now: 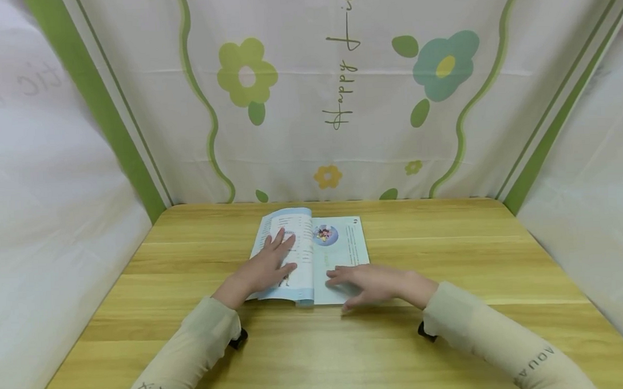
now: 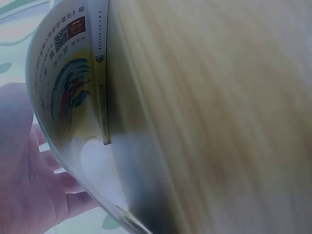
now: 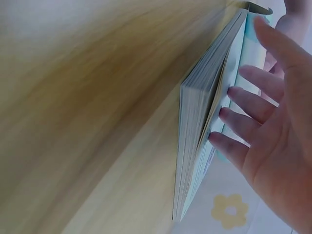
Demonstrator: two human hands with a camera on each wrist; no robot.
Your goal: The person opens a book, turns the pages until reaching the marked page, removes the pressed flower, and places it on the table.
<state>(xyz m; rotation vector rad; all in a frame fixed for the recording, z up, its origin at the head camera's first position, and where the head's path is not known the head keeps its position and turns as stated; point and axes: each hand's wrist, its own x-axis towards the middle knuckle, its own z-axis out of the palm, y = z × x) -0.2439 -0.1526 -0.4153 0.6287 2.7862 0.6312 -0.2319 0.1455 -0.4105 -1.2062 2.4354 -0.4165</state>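
An open book [image 1: 339,259] lies at the middle of the wooden table, with a round coloured picture on its right page. My left hand [image 1: 265,267] rests on the printed left page [image 1: 299,220], fingers spread. From the left wrist view, the curved front cover [image 2: 46,73] stands off the table, its inner side printed with a yellow and teal picture. My right hand [image 1: 368,281] is at the lower part of the right page, thumb near the bottom edge. In the right wrist view its fingertips are against the page, above the thick block of pages [image 3: 200,107].
The wooden table [image 1: 447,235] stretches around the book on all sides. Behind it hangs a white curtain [image 1: 299,132] with flowers and lettering. More pale fabric [image 1: 49,198] closes off the left and right sides. Dark bands show under both sleeve cuffs.
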